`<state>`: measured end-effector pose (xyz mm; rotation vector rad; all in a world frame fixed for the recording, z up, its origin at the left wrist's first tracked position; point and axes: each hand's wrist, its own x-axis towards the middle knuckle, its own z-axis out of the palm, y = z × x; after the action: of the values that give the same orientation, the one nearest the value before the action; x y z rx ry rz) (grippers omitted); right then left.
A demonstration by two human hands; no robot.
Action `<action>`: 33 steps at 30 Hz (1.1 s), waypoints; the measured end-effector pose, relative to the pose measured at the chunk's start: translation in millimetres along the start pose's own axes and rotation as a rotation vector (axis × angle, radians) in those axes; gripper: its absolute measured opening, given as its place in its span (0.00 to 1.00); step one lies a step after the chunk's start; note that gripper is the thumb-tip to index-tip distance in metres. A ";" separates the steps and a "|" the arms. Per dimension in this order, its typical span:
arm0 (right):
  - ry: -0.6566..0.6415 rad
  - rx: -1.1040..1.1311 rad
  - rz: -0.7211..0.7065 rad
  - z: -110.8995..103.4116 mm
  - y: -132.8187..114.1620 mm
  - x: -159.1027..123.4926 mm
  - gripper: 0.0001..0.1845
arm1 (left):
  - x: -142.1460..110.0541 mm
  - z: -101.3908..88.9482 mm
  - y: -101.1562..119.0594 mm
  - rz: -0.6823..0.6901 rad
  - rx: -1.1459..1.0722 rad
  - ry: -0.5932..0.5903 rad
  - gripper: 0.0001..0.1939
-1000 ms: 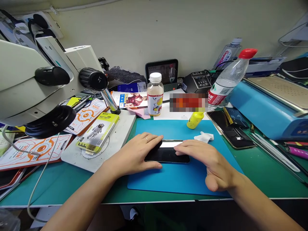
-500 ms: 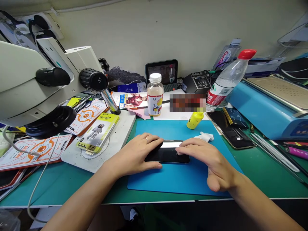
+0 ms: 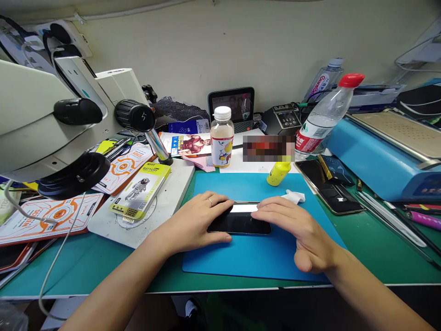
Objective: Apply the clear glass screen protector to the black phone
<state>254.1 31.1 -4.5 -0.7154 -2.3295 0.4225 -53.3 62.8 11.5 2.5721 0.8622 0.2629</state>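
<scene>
A black smartphone (image 3: 237, 224) lies flat on a blue mat (image 3: 220, 259), its screen showing a bright white reflection along the far side. My left hand (image 3: 201, 218) grips its left end, thumb at the near edge and fingers over the far edge. My right hand (image 3: 299, 230) reaches over the right end with fingers stretched out, the fingertips on or just above the screen. Its thumb hangs apart from the phone. Behind that hand lies a crumpled white tissue (image 3: 294, 196). A small yellow bottle (image 3: 278, 174) stands on the mat's far part.
At left a microscope (image 3: 44, 119) overhangs its white base, where a yellow battery pack (image 3: 141, 191) rests. A juice bottle (image 3: 222, 142) stands behind the mat. To the right are a water bottle (image 3: 322, 122), another phone (image 3: 327, 186), tweezers (image 3: 396, 220) and a blue machine (image 3: 375, 151).
My right hand's fingers shifted slightly to the right on the phone's end, then stayed nearly still. The left hand and the phone have not visibly moved; the view tilts slightly.
</scene>
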 end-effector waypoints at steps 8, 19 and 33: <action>-0.013 0.007 0.025 1.3 -1.2 0.4 0.51 | 0.6 -0.5 1.4 -0.003 0.000 0.003 0.33; -0.041 0.040 0.014 2.5 -0.7 2.2 0.48 | 0.3 -0.1 0.8 0.001 0.001 -0.002 0.33; 0.025 0.023 0.008 1.6 -2.8 4.3 0.50 | 0.0 -1.0 1.9 -0.011 0.001 -0.019 0.35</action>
<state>249.2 31.2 -2.2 -0.7159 -2.2954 0.4404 -52.6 61.7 13.2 2.5653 0.8700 0.2352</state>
